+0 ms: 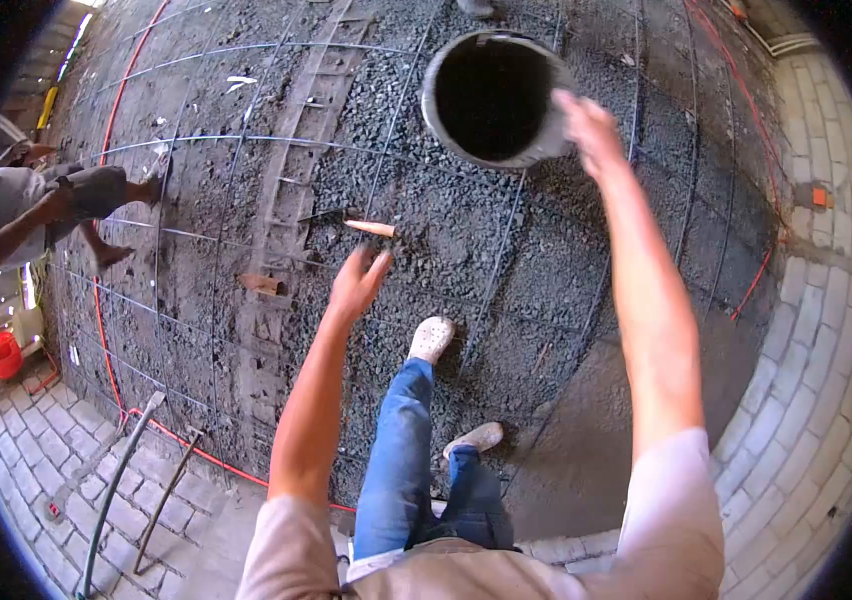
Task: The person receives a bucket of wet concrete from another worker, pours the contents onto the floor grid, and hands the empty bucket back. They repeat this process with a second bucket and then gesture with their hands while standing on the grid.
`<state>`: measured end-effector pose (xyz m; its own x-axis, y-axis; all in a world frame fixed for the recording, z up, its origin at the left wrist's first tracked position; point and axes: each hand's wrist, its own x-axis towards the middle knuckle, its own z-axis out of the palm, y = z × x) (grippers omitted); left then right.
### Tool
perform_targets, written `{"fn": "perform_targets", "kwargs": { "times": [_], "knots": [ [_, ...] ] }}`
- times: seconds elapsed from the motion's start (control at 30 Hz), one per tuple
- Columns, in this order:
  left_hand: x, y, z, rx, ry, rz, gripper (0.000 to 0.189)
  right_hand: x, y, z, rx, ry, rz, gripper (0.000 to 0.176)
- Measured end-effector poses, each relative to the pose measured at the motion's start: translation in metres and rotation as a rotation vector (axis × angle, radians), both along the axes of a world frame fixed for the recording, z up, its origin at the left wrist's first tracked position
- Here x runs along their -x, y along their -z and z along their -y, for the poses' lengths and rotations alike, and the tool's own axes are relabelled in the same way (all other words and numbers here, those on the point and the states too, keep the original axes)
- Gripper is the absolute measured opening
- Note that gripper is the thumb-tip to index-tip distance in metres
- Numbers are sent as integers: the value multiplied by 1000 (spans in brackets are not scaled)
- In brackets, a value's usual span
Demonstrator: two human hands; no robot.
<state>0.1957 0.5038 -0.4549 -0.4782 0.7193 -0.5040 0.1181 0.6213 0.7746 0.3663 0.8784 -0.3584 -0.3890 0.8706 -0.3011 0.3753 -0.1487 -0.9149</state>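
My right hand (pixel 591 135) is stretched forward and grips the right side of a grey bucket (pixel 550 135). The bucket is tipped so that its mouth faces me; its inside is dark and its contents cannot be made out. My left hand (pixel 356 285) hangs over the gravel with its fingers apart and nothing in them. Just beyond its fingertips is a trowel (pixel 371 228) with a wooden handle and a dark blade, lying on the gravel (pixel 436 250).
Reinforcing bars (pixel 311 143) form a grid over the ground. A reddish brick piece (pixel 261 284) lies to the left. Block walls (pixel 796 350) curve along the right. Another person (pixel 46 205) crouches at far left. Long-handled tools (pixel 121 490) lean at lower left, below a red object (pixel 6 355).
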Motion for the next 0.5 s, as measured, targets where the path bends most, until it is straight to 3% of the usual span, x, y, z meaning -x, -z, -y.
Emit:
{"fn": "perform_targets", "kwargs": {
  "times": [0.1, 0.13, 0.2, 0.23, 0.3, 0.33, 0.4, 0.47, 0.5],
  "knots": [
    [10, 24, 157, 470, 99, -121, 52, 72, 82, 0, -96, -164, 166, 42],
    [8, 21, 216, 503, 20, -144, 51, 90, 95, -9, -134, -137, 151, 41],
    [0, 12, 327, 677, -88, -135, 46, 106, 94, -15, -140, -150, 180, 43],
    [-10, 12, 388, 703, -84, -196, 46, 109, 98, -33, -12, -158, 204, 45],
    [-42, 1, 485, 735, -29, -188, 46, 109, 95, -46, -123, -161, 207, 47],
    [-55, -5, 513, 695, -7, -162, 46, 110, 83, -46, -107, -245, 292, 52],
    [-71, -53, 471, 942, -215, 90, 45, 114, 72, -32, -221, -293, 328, 58],
    [-85, -56, 441, 916, -208, 72, 46, 116, 52, -9, -380, -361, 405, 71],
    [-90, -57, 424, 901, -199, 56, 47, 112, 37, 5, -291, -455, 381, 71]
  ]
}}
